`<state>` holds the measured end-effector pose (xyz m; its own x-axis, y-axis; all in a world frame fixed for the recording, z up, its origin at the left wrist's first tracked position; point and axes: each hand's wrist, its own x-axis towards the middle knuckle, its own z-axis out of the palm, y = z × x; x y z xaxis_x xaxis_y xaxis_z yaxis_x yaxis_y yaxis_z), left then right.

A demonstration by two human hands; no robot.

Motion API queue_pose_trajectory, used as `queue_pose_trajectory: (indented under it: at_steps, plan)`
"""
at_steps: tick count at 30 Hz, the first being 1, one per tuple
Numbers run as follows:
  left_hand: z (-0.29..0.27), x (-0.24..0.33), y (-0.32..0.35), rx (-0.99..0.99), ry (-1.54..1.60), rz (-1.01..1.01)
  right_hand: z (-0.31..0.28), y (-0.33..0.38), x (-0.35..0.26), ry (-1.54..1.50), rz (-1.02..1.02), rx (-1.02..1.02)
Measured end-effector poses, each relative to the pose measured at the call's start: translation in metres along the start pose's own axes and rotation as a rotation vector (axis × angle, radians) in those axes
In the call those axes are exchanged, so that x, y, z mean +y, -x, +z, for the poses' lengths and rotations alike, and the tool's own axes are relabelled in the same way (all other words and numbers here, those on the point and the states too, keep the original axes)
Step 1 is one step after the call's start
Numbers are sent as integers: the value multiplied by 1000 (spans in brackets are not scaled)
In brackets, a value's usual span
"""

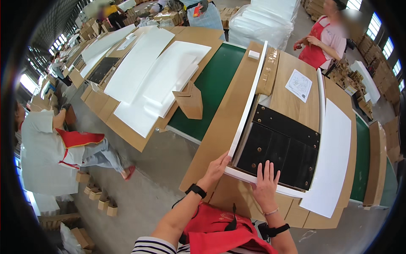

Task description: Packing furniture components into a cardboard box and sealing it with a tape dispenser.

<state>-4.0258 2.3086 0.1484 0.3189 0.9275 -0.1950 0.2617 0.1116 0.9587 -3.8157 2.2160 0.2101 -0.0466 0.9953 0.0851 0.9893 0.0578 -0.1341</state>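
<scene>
The left hand (216, 170) rests at the near-left corner of a shallow white-edged tray (245, 120), fingers close together along its rim; whether the thumb pinches from below cannot be told. The right hand (266, 185) lies palm down over the tray's near rim, fingers spread and their tips on a black panel (281, 146) dotted with round metal-coloured fittings. The black panel fills the near part of the tray; beyond it lies a wood-grain panel (296, 101) bearing a printed paper sheet (299, 85). A taped cardboard packet (268, 72) sits in the tray's far-left corner, and a small white block (253, 55) lies just outside that corner.

The tray lies on a brown cardboard sheet (211, 148) that overhangs the worktop's near edge. A white sheet (332, 158) lies along the tray's right side. To the left, on the green worktop (220, 74), stands a folded cardboard piece (190, 101), with white panels (163, 78) on cardboard past it. Beyond the worktop's far edge is a plastic-wrapped white stack (266, 23); a person in a red apron (315, 42) stands to its right. Another person (69, 142) is at far left, near small cardboard pieces (96, 194) on the floor (148, 186).
</scene>
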Motion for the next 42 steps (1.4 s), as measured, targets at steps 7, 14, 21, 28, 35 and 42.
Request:
queue_pose_trajectory:
  at_steps: [7,14,21,28,35,42]
  plan:
    - [38,-10,1,182,586,-94,4,10,6,27,10,46]
    - [46,-30,-9,242,466,-64,6,11,14,14,17,84]
    - [43,-20,-7,251,395,-101,12,-18,-14,-43,-59,113]
    - [40,-27,-5,134,321,-93,-7,-55,-25,-115,-311,-96]
    - [-44,-1,-60,465,-410,403,-6,-63,-30,-131,-269,-168]
    - [-141,16,-134,545,-1088,496,-6,-68,-35,-94,-269,-193]
